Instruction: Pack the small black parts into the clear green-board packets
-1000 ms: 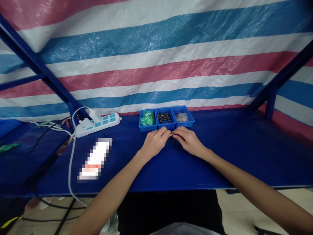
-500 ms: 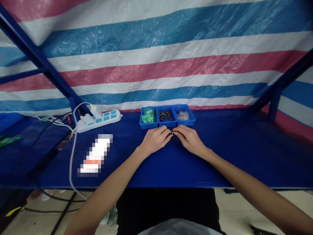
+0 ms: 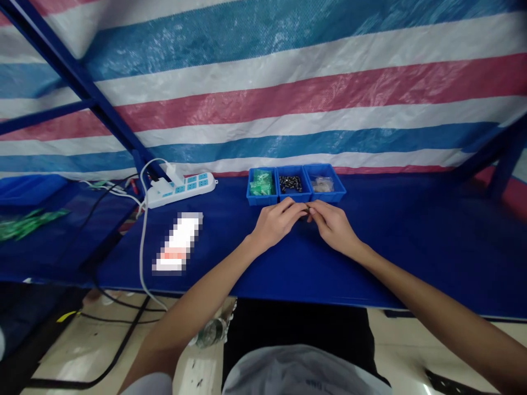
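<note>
Behind your blue table [image 3: 411,236] hangs a striped tarp [image 3: 288,82]. Three bins [image 3: 295,184] stand just beyond your hands. Your left hand [image 3: 276,224] and right hand [image 3: 335,227] both pinch one small dark part [image 3: 308,207] between their fingertips.

Just beyond our fingertips we see three bright blue bins [image 3: 296,200]: green pieces [image 3: 261,184] in the one past our left fingers, black pieces [image 3: 290,182] straight ahead, pale clear-tan bits [image 3: 322,184] past our right fingers. Under our fingers lies a deep blue tabletop [image 3: 395,241]. Far behind hangs a tarp [image 3: 288,82] striped blue, white and pinkish red. Well off our left fingers sits a white power strip [image 3: 181,185] with light blue sockets.
</note>
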`<state>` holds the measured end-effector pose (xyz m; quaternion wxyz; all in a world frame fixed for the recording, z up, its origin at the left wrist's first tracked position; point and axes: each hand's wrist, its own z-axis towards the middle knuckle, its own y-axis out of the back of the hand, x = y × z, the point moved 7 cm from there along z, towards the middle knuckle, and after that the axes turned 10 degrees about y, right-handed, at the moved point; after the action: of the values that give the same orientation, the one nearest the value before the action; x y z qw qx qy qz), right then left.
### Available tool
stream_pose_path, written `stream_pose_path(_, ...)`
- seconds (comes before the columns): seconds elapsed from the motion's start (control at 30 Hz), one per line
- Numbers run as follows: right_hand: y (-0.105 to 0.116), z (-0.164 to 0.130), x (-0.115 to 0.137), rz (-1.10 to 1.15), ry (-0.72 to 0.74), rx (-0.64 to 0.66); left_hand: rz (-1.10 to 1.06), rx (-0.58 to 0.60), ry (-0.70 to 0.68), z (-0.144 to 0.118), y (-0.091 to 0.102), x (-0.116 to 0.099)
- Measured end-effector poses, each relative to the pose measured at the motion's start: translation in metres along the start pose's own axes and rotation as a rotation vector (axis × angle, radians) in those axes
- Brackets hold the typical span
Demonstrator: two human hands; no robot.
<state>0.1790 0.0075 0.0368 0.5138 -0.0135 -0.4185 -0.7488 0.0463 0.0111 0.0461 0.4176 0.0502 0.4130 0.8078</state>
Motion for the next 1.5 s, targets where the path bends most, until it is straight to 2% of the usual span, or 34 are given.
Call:
stream_pose_path(0.1,0.003,0.0,0.0,-0.044,0.028,-0.016,-0.036,-0.049,0.005,0.001,0.0,-0.001)
stream_pose_path(0.23,0.0,-0.001,0.001,-0.087,0.067,0.031,-0.078,-0.063,0.014,0.0,-0.002,0.001)
stream_pose_path(0.43,-0.001,-0.003,0.003,-0.086,0.094,0.032,-0.148,0.029,0.017,-0.003,-0.007,0.003)
stream_pose_path(0.7,0.005,-0.006,-0.005,-0.013,-0.081,-0.048,-0.074,0.111,0.026,-0.002,-0.01,0.002)
stream_pose_path(0.9,0.004,-0.007,-0.006,0.044,-0.14,-0.083,0.055,0.063,-0.014,-0.006,-0.012,0.001)
stream_pose_path(1.1,0.0,-0.005,-0.01,0.152,-0.219,-0.046,0.136,0.034,-0.1,-0.008,-0.012,-0.003)
stream_pose_path(1.33,0.001,0.0,-0.014,0.138,-0.211,0.014,0.112,0.055,-0.136,-0.003,0.004,0.004)
stream_pose_path(1.5,0.012,0.036,-0.035,0.087,-0.197,-0.055,0.112,-0.022,-0.068,0.003,0.021,0.018)
